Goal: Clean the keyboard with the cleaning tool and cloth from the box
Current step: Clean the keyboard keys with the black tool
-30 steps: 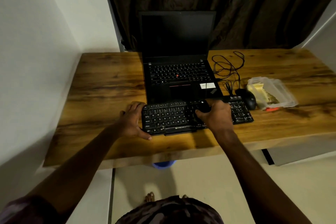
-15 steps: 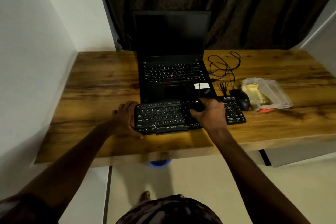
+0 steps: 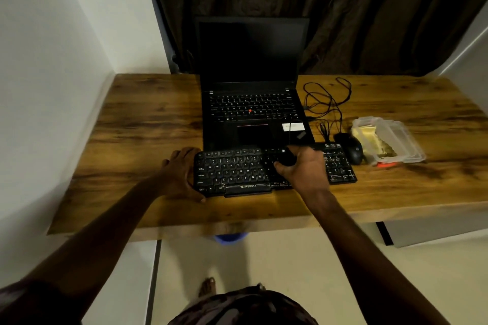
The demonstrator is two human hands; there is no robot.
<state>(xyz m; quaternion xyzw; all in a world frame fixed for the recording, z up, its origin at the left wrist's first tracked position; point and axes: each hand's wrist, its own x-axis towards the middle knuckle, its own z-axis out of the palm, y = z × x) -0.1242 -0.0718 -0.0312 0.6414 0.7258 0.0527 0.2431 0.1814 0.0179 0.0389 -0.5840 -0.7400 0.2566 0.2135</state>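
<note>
Keyboard (image 3: 264, 169) lies low centre of the frame; it is probably light, stiff plastic that skids easily. Your left hand (image 3: 182, 174) clasps its left end. Your right hand (image 3: 303, 169) grasps the dark cleaning tool (image 3: 286, 158) over the middle keys; press lightly.

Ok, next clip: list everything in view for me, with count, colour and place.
keyboard: one, black, front centre of the desk
cleaning tool: one, dark, over the keyboard's middle
box: one, clear plastic, right side of the desk
cloth: one, yellowish, inside the box
laptop: one, black, open, behind the keyboard
mouse: one, black, between keyboard and box
cable: one tangle, black, right of the laptop
desk: one, brown wood, against the white wall
curtain: one, dark brown, behind the desk
left hand: one, grips the keyboard's left end
right hand: one, grips the cleaning tool
</note>
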